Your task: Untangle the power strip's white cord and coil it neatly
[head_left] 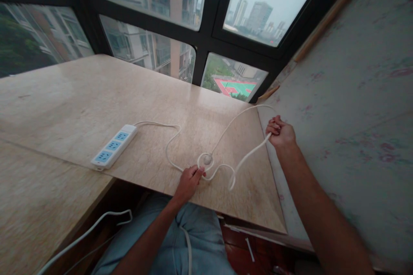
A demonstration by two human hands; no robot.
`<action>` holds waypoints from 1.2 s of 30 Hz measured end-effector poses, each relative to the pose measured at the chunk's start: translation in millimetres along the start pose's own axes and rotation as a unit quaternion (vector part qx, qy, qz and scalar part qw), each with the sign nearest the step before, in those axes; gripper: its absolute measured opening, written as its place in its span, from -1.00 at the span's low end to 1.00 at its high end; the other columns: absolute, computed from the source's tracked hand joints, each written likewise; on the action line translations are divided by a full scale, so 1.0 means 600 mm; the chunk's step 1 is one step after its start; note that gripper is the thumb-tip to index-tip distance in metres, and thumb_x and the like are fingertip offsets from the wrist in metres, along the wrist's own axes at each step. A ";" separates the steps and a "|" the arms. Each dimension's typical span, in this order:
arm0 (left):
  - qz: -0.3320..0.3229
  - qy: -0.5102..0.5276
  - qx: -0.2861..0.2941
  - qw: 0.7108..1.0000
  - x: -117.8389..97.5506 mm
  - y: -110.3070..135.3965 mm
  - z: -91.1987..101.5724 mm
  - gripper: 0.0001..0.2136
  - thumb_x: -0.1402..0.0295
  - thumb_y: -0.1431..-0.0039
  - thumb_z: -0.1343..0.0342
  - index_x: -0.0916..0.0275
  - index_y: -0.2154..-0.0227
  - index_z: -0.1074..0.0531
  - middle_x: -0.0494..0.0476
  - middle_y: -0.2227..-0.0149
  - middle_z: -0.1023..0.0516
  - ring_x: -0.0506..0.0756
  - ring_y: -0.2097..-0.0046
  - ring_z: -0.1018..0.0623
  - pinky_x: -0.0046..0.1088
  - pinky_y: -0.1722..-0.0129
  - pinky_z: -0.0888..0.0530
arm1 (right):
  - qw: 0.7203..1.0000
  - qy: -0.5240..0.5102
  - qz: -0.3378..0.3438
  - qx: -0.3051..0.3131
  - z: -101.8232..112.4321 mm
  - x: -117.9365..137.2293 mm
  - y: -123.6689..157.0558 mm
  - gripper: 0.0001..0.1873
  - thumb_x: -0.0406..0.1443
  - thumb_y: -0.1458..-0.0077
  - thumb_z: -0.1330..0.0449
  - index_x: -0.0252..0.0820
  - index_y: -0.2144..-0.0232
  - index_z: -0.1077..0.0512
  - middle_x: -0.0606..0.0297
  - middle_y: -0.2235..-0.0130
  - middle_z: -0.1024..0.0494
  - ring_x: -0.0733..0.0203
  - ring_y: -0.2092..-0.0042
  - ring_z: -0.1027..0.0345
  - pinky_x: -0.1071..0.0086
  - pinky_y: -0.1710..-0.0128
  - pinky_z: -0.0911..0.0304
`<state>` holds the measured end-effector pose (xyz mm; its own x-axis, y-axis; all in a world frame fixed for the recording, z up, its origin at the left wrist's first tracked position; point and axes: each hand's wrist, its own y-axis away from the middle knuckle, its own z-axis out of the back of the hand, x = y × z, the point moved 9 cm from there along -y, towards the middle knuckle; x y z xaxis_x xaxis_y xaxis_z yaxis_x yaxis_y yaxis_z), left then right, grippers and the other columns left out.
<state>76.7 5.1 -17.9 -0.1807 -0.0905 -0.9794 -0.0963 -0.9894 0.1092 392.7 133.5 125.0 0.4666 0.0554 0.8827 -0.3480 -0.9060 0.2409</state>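
Note:
A white power strip [114, 147] with blue socket faces lies on the marble-patterned ledge, left of my hands. From its far end a white cord [167, 150] winds across to my left hand [190, 182], whose fingers are closed on it near the ledge's front edge. Just beyond those fingertips, the cord makes a small loop around a pale rounded piece [208, 160], possibly the plug; its exact shape is unclear. Raised near the wall, my right hand [282, 132] is closed around another stretch of the cord, which sags between the hands. A thinner-looking length arcs behind the right hand.
Dark-framed windows [206, 47] border the ledge [80, 90] at the back. A flower-patterned wall [364, 137] stands close on the right. Below the front edge are my legs in blue jeans [203, 240], and another white cable [93, 225] hangs at lower left.

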 end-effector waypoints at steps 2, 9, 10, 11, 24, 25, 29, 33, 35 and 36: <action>0.001 0.017 -0.001 1.000 0.003 0.001 0.001 -0.51 -0.06 -0.15 0.10 0.28 0.53 -0.45 -0.02 0.65 -0.28 0.03 0.53 -0.34 -0.45 0.46 -0.24 | 0.996 0.087 -0.007 -0.013 0.019 -0.025 -0.014 -0.75 -0.40 -0.22 -0.07 -0.19 0.52 -0.19 0.53 0.61 -0.22 0.56 0.72 0.01 0.71 0.81 0.10; -0.004 0.035 -0.002 0.999 0.004 0.004 0.004 -0.51 -0.07 -0.16 0.09 0.28 0.52 -0.45 -0.01 0.63 -0.30 0.02 0.51 -0.35 -0.46 0.44 -0.26 | 0.953 0.301 -0.036 -0.027 0.068 -0.146 -0.034 -0.81 -0.41 -0.04 -0.21 -0.20 0.52 -0.27 0.43 0.60 -0.35 0.42 0.66 -0.18 0.58 0.72 -0.07; -0.004 0.035 0.000 0.999 0.004 0.004 0.004 -0.50 -0.08 -0.16 0.09 0.28 0.51 -0.46 -0.01 0.63 -0.30 0.03 0.51 -0.35 -0.45 0.44 -0.27 | 0.941 0.336 -0.030 -0.026 0.073 -0.157 -0.035 -0.82 -0.43 -0.01 -0.23 -0.21 0.53 -0.29 0.39 0.59 -0.38 0.39 0.63 -0.23 0.54 0.68 -0.14; -0.005 0.034 0.001 0.999 0.005 0.004 0.004 -0.50 -0.08 -0.16 0.09 0.28 0.51 -0.46 -0.01 0.63 -0.31 0.03 0.51 -0.36 -0.45 0.43 -0.27 | 0.929 0.370 -0.022 -0.020 0.075 -0.165 -0.035 -0.83 -0.45 0.03 -0.24 -0.22 0.53 -0.31 0.35 0.57 -0.41 0.34 0.59 -0.29 0.49 0.62 -0.21; -0.033 0.005 0.017 0.999 -0.004 0.005 0.002 -0.47 -0.09 -0.19 0.11 0.28 0.53 -0.47 0.02 0.62 -0.34 0.04 0.49 -0.38 -0.44 0.41 -0.28 | 0.397 0.607 0.513 0.459 -0.202 -0.210 0.223 -0.66 -0.41 -0.25 -0.03 -0.11 -0.03 -0.41 0.04 -0.16 -0.39 0.05 -0.21 -0.21 0.04 -0.18 -0.12; -0.035 0.004 0.019 0.999 -0.005 0.006 0.002 -0.47 -0.08 -0.19 0.11 0.28 0.53 -0.47 0.02 0.62 -0.34 0.05 0.49 -0.38 -0.44 0.41 -0.28 | 0.363 0.597 0.527 0.485 -0.211 -0.220 0.237 -0.69 -0.40 -0.27 -0.01 -0.12 0.02 -0.44 0.05 -0.09 -0.46 0.08 -0.15 -0.28 0.04 -0.17 -0.14; -0.035 0.011 0.029 0.999 -0.007 0.008 0.004 -0.50 -0.06 -0.19 0.09 0.27 0.52 -0.47 0.02 0.61 -0.34 0.05 0.48 -0.39 -0.44 0.41 -0.29 | 0.373 0.577 0.510 0.517 -0.222 -0.221 0.228 -0.73 -0.36 -0.29 0.00 -0.14 0.23 -0.51 0.14 0.21 -0.61 0.15 0.09 -0.45 0.08 -0.08 -0.25; -0.044 0.022 0.033 0.998 -0.009 0.010 0.006 -0.54 -0.01 -0.19 0.08 0.27 0.51 -0.48 0.02 0.60 -0.34 0.05 0.47 -0.39 -0.45 0.40 -0.30 | 0.616 0.508 0.443 0.408 -0.206 -0.154 0.162 -0.76 -0.26 -0.26 -0.06 -0.08 0.24 -0.55 0.16 0.15 -0.61 0.13 0.06 -0.46 0.16 0.00 -0.33; -0.047 0.020 0.028 0.998 -0.010 0.010 0.008 -0.55 0.00 -0.19 0.08 0.27 0.51 -0.48 0.03 0.60 -0.34 0.05 0.47 -0.39 -0.45 0.39 -0.30 | 0.764 0.435 0.359 0.314 -0.182 -0.131 0.118 -0.76 -0.15 -0.20 -0.13 -0.10 0.31 -0.55 0.19 0.20 -0.62 0.12 0.12 -0.49 0.18 0.05 -0.37; -0.047 0.020 0.027 0.998 -0.009 0.011 0.008 -0.55 0.01 -0.19 0.08 0.27 0.51 -0.48 0.03 0.60 -0.34 0.05 0.46 -0.39 -0.45 0.39 -0.30 | 0.825 0.391 0.299 0.277 -0.168 -0.132 0.098 -0.73 -0.08 -0.14 -0.19 -0.12 0.34 -0.55 0.20 0.25 -0.62 0.12 0.17 -0.51 0.18 0.09 -0.40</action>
<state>72.4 -0.1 -10.9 -0.1300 -0.0020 -0.9915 -0.1631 -0.9863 0.0234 253.2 118.0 110.2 -0.3973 -0.4140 0.8190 0.2004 -0.9100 -0.3629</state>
